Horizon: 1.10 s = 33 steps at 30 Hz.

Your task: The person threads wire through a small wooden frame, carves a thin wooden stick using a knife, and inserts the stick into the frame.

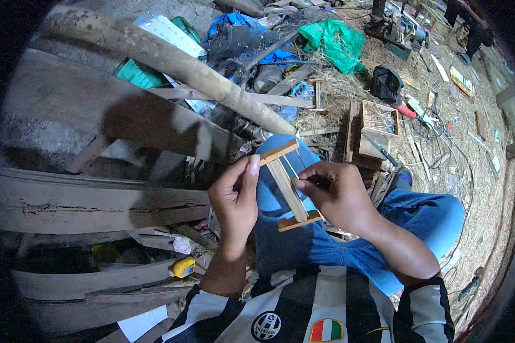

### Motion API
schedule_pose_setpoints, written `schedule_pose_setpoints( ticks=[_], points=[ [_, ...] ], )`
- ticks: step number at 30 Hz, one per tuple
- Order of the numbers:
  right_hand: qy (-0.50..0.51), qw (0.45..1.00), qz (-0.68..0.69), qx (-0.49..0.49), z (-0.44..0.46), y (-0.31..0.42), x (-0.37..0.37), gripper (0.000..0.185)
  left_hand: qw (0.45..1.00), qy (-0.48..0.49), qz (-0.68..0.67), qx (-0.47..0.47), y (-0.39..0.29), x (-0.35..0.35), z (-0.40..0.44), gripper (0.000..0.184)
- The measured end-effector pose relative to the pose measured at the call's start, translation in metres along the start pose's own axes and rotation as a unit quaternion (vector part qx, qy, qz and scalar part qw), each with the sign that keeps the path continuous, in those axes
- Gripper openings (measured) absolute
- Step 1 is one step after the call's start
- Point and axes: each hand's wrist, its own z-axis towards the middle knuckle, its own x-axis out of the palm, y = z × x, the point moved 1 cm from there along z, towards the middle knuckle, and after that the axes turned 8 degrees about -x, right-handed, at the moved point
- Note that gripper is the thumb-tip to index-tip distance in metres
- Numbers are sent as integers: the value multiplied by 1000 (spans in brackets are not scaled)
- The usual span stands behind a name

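Observation:
Over my lap is a small I-shaped wooden frame (285,186), tilted, with a flat pale slat joining two short brown end bars. My left hand (237,197) grips the left end of the upper bar (279,152) between thumb and fingers. A thin pale stick (290,166) runs beside the slat from the upper bar toward the lower bar (300,220). My right hand (346,197) is closed in a pinch at this stick, next to the slat. Its fingertips partly hide the stick, and the lower bar hangs free above my jeans.
Left of me lie weathered planks (103,200) and a long pole (171,60). A yellow bottle (182,267) rests among them. Ahead are a green plastic bag (333,44), a wooden box (379,119) and a red-and-black power tool (406,110). Another person's dark-clothed leg (476,37) shows far right.

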Motion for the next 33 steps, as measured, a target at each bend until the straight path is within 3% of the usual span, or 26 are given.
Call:
schedule_pose_setpoints(
  ticks=[4,10,13,14,17,24,33],
  points=[
    [-1,1000,-27,16,-1,-18,17,16,999,-4,-13,51,25,3,2,19],
    [-19,995,-97,-1,-5,-28,34,15,976,-4,187,108,29,-1,14,13],
    [-50,988,-145,-8,-8,-26,41,14,947,-34,183,260,22,3,22,10],
    [-74,984,-162,-21,-10,-27,44,15,948,-33,183,259,24,6,26,10],
    [-112,978,-174,-27,-13,-29,49,16,955,90,118,258,31,12,31,14],
    [-184,973,-127,-59,-17,-37,64,15,966,114,81,219,48,18,32,14],
    [-186,976,-110,-41,-14,-42,69,12,964,156,48,210,48,16,38,19]
  ],
)
